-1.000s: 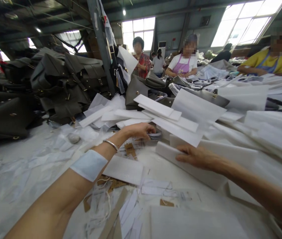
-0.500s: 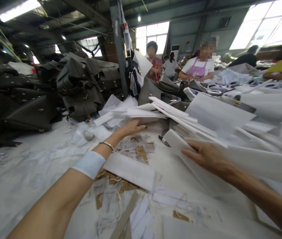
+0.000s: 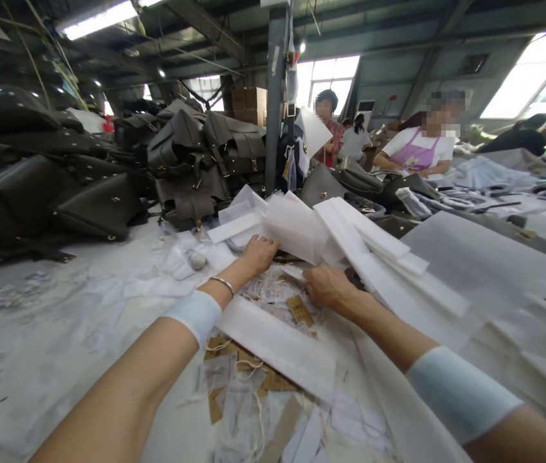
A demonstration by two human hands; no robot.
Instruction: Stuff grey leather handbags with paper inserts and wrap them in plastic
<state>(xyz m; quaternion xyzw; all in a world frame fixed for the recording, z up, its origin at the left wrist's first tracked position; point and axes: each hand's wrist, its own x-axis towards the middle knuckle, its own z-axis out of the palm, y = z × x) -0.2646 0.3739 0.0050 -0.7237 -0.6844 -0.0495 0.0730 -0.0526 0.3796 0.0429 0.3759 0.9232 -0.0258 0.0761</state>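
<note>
My left hand point(image 3: 259, 252) is raised under the edge of a stack of white foam sheets point(image 3: 296, 228) and lifts that edge, fingers bent against it. A thin bangle and a pale band sit on that forearm. My right hand point(image 3: 327, 287) reaches in beneath the lifted sheets, fingers curled over a heap of small paper tags with strings point(image 3: 282, 296); what it holds, if anything, is hidden. A long white sheet point(image 3: 277, 344) lies below both wrists.
Dark handbags point(image 3: 109, 173) are piled at the left and back. A steel post point(image 3: 275, 96) rises behind the sheets. More white sheets point(image 3: 475, 263) cover the right side. Other people point(image 3: 422, 148) work at the far end. Loose tags and strings point(image 3: 238, 386) lie near me.
The view has turned left. My left hand has lifted the sheets higher. My right hand has left the big white sheet and moved left under the stack, onto the tags.
</note>
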